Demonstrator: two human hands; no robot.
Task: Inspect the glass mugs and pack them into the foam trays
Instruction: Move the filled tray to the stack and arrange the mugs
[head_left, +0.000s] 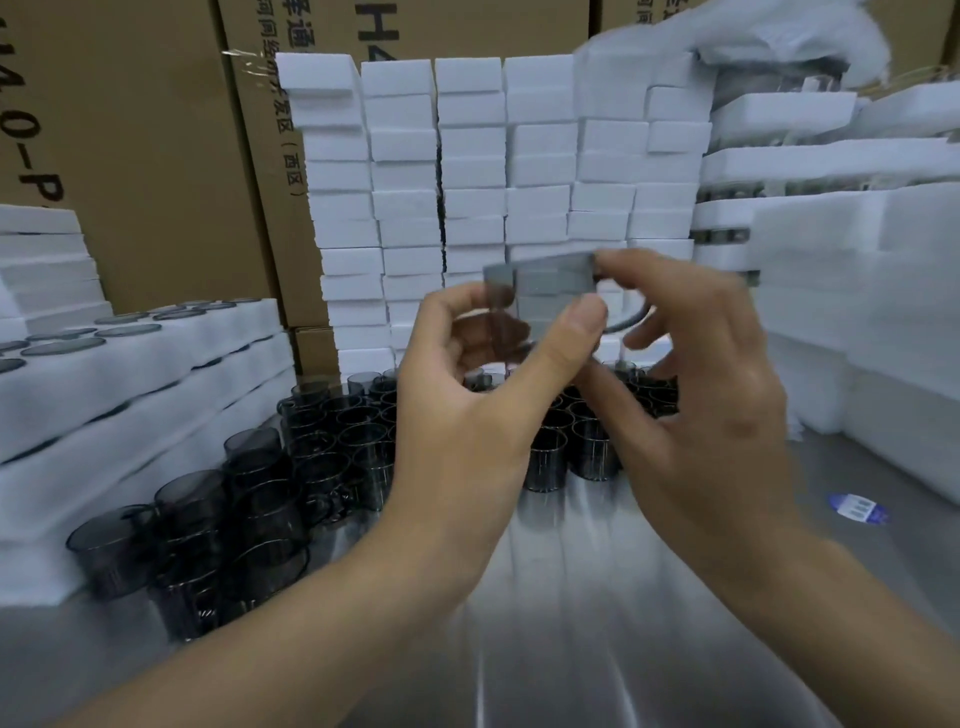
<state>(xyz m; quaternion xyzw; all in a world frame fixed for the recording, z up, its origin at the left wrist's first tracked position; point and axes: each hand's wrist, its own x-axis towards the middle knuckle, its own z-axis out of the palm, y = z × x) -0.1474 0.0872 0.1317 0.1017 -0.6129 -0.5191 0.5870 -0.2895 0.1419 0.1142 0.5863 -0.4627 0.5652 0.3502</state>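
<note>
Above the steel table (597, 623), both hands grip a glass mug (540, 291).

A smoky grey, see-through mug (540, 291) is up in the air above the desk (597, 597), blurred, its curved handle to the right. The left hand (467, 405) grips its body and the right hand (701, 405) pinches it by the handle. Many matching mugs (332, 441) stand upright, packed close, at centre and near left. Stacked foam trays (156, 364) on the left show dark round glass in their pockets.
</note>
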